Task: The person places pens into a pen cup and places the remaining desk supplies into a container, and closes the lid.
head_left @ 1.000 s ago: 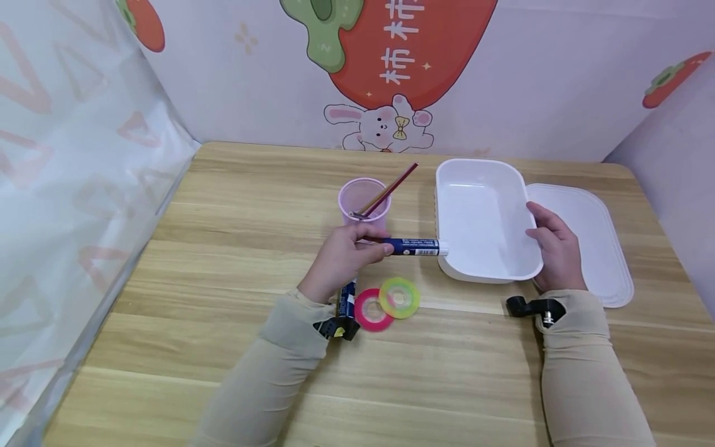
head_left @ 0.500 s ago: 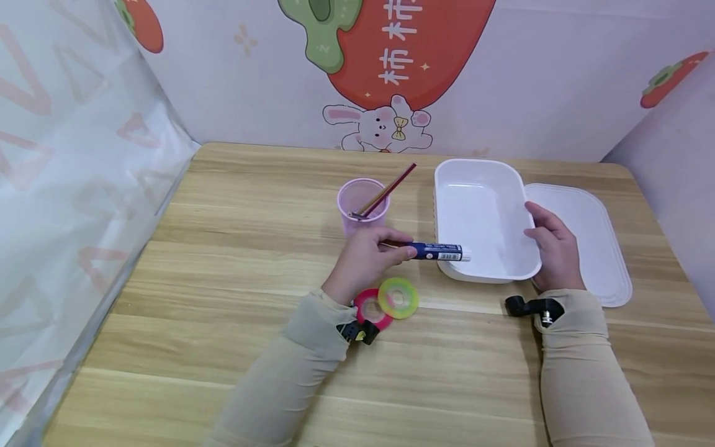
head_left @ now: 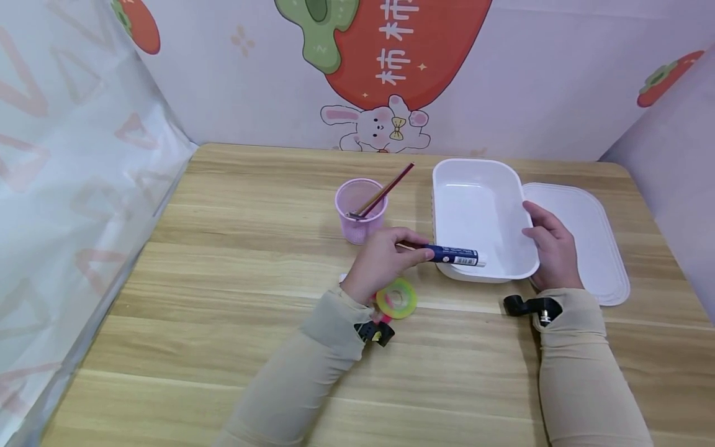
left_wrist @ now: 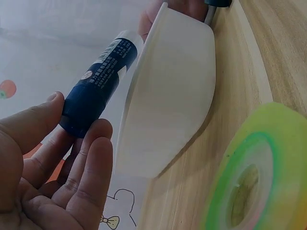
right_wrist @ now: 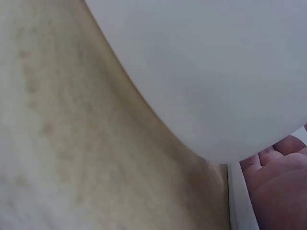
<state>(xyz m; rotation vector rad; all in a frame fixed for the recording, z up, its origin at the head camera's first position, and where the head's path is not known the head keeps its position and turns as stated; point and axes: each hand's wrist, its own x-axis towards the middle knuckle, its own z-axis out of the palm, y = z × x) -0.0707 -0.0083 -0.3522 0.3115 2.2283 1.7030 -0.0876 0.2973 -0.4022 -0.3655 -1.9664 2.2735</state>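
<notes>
Nearest: two beige sleeves (head_left: 313, 360), each with one black wrist mount (head_left: 533, 307). Two rings are noted on one wooden table (head_left: 223, 248): one yellow-green ring (head_left: 411, 301) lapping over one red-pink ring (head_left: 385, 318), the latter mostly hidden by the left wrist. One left hand (head_left: 385, 261) pinches one blue tube (head_left: 454, 255) between thumb and fingers; its white end lies over the near left corner of one white container (head_left: 475, 211). Contact with the rim cannot be determined. One right hand (head_left: 553, 248) grips the container's right rim, thumb and fingers closed narrowly on it. One white lid (head_left: 598, 242) lies flat to the right. One pink cup (head_left: 360, 231) stands upright, two pencils (head_left: 391, 186) leaning in it. Farthest: one printed rabbit (head_left: 380, 127) on the backdrop.
</notes>
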